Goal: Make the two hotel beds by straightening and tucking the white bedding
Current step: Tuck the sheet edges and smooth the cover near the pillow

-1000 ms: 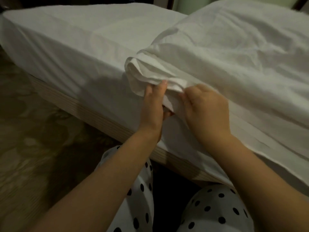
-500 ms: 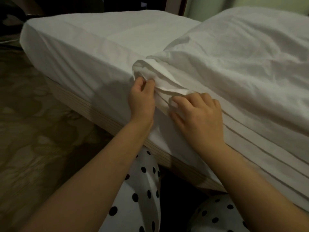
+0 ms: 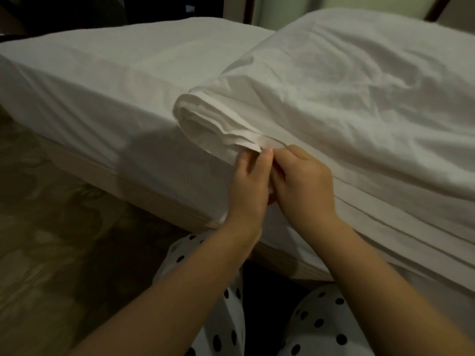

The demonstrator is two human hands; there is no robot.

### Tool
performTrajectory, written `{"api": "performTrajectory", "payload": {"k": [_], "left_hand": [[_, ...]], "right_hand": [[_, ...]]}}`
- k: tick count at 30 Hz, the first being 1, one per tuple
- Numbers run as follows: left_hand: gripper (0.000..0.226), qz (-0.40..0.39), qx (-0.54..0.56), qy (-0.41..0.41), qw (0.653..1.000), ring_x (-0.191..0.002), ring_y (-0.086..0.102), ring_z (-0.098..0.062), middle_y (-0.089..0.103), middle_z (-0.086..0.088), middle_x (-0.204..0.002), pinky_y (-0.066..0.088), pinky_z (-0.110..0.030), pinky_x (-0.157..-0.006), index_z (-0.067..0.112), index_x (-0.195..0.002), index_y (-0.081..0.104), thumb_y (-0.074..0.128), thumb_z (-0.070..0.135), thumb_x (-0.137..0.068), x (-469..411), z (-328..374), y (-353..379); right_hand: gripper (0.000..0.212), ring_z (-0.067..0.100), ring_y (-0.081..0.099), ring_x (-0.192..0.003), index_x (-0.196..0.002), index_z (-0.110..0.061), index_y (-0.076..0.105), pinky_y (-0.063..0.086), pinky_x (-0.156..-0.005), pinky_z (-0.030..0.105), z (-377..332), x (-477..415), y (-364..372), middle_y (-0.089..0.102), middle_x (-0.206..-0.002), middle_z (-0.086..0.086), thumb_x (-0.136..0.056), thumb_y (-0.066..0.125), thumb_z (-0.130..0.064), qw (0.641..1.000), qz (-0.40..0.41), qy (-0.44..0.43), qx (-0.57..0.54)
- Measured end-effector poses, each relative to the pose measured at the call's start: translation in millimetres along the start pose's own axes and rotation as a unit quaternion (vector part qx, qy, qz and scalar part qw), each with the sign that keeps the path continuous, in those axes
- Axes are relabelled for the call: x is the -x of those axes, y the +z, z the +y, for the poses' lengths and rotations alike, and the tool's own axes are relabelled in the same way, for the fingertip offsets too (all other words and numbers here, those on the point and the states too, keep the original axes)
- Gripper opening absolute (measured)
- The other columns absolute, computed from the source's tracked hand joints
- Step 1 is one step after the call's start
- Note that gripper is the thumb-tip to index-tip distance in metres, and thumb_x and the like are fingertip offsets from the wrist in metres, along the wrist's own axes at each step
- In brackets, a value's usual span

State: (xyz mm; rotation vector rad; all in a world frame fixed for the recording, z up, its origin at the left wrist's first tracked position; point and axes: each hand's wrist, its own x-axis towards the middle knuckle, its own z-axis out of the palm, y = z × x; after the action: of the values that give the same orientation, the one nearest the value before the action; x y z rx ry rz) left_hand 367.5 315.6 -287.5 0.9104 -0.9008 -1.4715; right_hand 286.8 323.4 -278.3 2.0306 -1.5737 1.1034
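Observation:
A bed with a smooth white fitted sheet (image 3: 108,80) fills the upper part of the head view. A rumpled white duvet (image 3: 359,93) lies over its right half, and its folded corner (image 3: 205,124) hangs in layered edges over the bed's side. My left hand (image 3: 248,186) and my right hand (image 3: 303,181) are pressed close together just under that corner. Both pinch the lowest layered edge of the white bedding between thumb and fingers. The fingertips are partly hidden by each other.
The bed's pale wooden base (image 3: 154,191) runs diagonally below the sheet. Patterned dark carpet (image 3: 51,227) lies to the left. My knees in white polka-dot cloth (image 3: 226,317) are close to the bed's side. A dark doorway and a pale wall stand behind the bed.
My hands have come together at the lower edge of the folded corner. Before, the left hand was higher up on the fold and the right hand lay apart on the layered edge.

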Motion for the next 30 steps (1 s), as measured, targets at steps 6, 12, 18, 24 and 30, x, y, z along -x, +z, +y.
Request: {"api": "performTrajectory", "payload": {"k": [6,12,18,24,30], "left_hand": [[0.033,0.005,0.024,-0.005,1.0,-0.082,0.064,-0.017,0.063,0.0,-0.078,0.052,-0.036,-0.077,0.007,-0.103,0.058,0.055,0.036,-0.09,8,-17,23],[0.014,0.0,-0.014,-0.092,0.996,-0.087,0.067,-0.017,0.068,-0.001,-0.088,0.054,-0.032,-0.078,0.022,-0.09,0.061,0.052,0.031,-0.096,28,-53,45],[0.017,-0.018,-0.051,-0.07,0.996,-0.077,0.066,-0.015,0.067,-0.002,-0.079,0.053,-0.03,-0.071,0.016,-0.088,0.063,0.051,0.024,-0.097,35,-83,51],[0.019,-0.043,-0.036,-0.115,0.992,-0.073,0.058,-0.023,0.059,-0.01,-0.073,0.051,-0.038,-0.072,0.01,-0.078,0.061,0.058,0.021,-0.093,45,-96,71],[0.017,-0.051,0.008,-0.19,0.98,-0.062,0.06,-0.012,0.058,0.001,-0.064,0.053,-0.026,-0.062,0.013,-0.075,0.059,0.065,0.021,-0.088,61,-93,97]], "right_hand": [[0.02,0.023,0.054,-0.068,-0.088,-0.009,0.069,0.035,-0.062,0.03,15,36,-7,0.064,-0.079,0.005,-0.087,0.053,-0.021,0.999,0.029,0.018,0.036],[0.027,0.024,0.055,-0.086,-0.102,-0.013,0.069,0.04,-0.072,0.035,38,76,-13,0.064,-0.094,0.006,-0.085,0.053,-0.027,0.99,0.042,0.106,0.082],[0.027,0.016,0.047,-0.096,-0.109,-0.018,0.064,0.034,-0.08,0.03,52,112,-19,0.062,-0.102,0.004,-0.084,0.056,-0.028,0.982,0.057,0.156,0.089],[0.035,0.017,0.048,-0.096,-0.114,-0.022,0.05,0.037,-0.08,0.031,62,147,-18,0.061,-0.107,0.006,-0.081,0.054,-0.031,0.973,0.043,0.212,0.087],[0.03,0.019,0.043,-0.098,-0.111,-0.025,0.048,0.031,-0.08,0.031,77,157,-42,0.058,-0.105,0.008,-0.082,0.054,-0.029,0.959,0.099,0.234,0.126]]}}
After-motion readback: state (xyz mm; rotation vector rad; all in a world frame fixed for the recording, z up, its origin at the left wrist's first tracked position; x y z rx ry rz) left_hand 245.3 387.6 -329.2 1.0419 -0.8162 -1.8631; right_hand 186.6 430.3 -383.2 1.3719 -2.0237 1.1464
